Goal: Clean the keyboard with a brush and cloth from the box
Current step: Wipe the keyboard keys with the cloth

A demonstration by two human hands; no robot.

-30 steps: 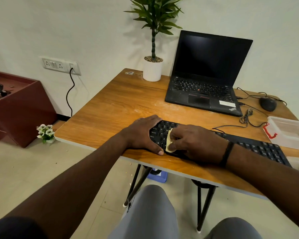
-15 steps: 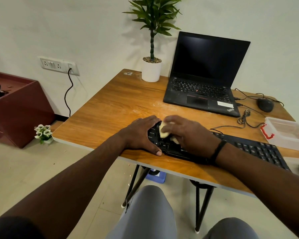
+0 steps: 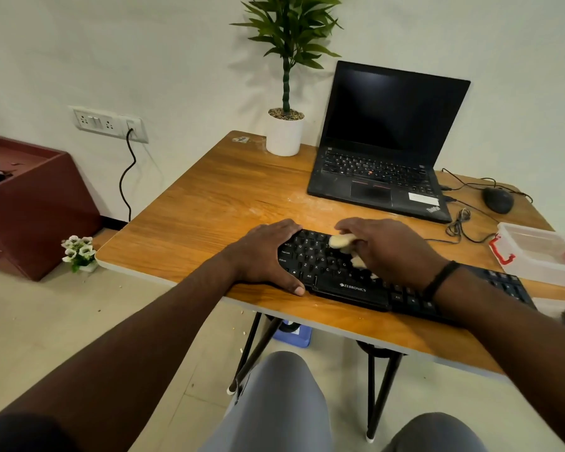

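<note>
A black keyboard (image 3: 336,278) lies along the near edge of the wooden table (image 3: 209,203). My left hand (image 3: 265,252) grips the keyboard's left end, with the thumb on its front edge. A pale yellow cloth (image 3: 341,241) is bunched under my right hand (image 3: 388,249), which holds it against the keys in the left half of the keyboard. My right forearm hides the keyboard's middle. The clear plastic box (image 3: 542,256) with a red clasp stands at the right edge of the table. No brush can be made out for sure.
An open black laptop (image 3: 385,148) sits behind the keyboard, with a potted plant (image 3: 286,125) to its left. A black mouse (image 3: 498,200) and tangled cables (image 3: 460,223) lie at the back right. A dark red cabinet (image 3: 30,203) stands on the floor at left.
My right hand has slid the cloth up and to the right across the keys, uncovering the keyboard's lower left keys. My left hand has kept its hold on the left end.
</note>
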